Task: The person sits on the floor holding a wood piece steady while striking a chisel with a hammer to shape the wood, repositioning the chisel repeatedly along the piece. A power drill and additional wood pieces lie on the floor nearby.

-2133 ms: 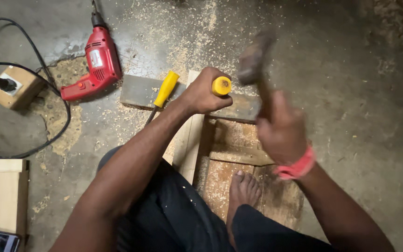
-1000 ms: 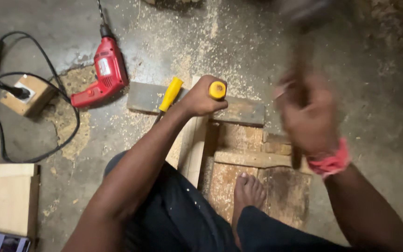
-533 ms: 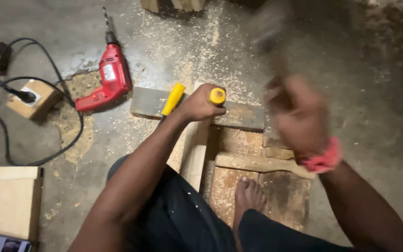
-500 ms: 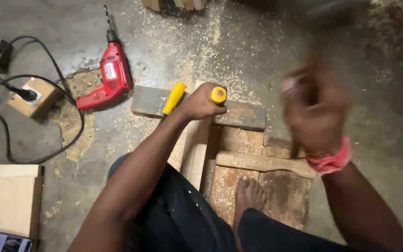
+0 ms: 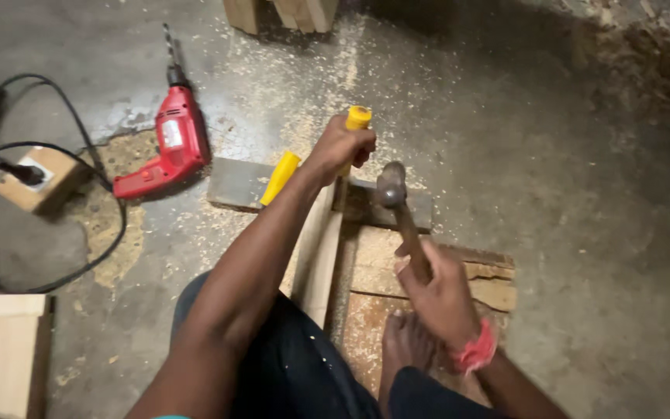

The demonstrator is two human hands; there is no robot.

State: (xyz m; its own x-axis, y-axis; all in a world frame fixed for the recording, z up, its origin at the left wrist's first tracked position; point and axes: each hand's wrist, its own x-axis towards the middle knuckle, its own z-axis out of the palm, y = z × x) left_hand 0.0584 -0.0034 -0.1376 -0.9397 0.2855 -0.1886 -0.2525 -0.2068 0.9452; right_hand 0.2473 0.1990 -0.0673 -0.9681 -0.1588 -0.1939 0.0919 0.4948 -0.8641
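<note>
Yellow-handled chisel (image 5: 357,120) clamped in left fingers (image 5: 348,147); right fingers (image 5: 420,268) grip hammer (image 5: 391,186).

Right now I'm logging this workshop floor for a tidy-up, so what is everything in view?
Chisel: one, yellow handle, gripped upright over the grey plank.
Hammer: one, wooden handle, dark head, beside the chisel.
Second chisel: one, yellow handle, lying on the plank.
Grey plank: one, flat on floor.
Electric drill: one, red, on floor at left.
Socket box: one, wooden, black cable plugged in, far left.
Pale wooden block: one, lower left.
Bare foot: one, on the boards.
Left hand: holds the chisel.
Right hand: holds the hammer, red wristband.
</note>
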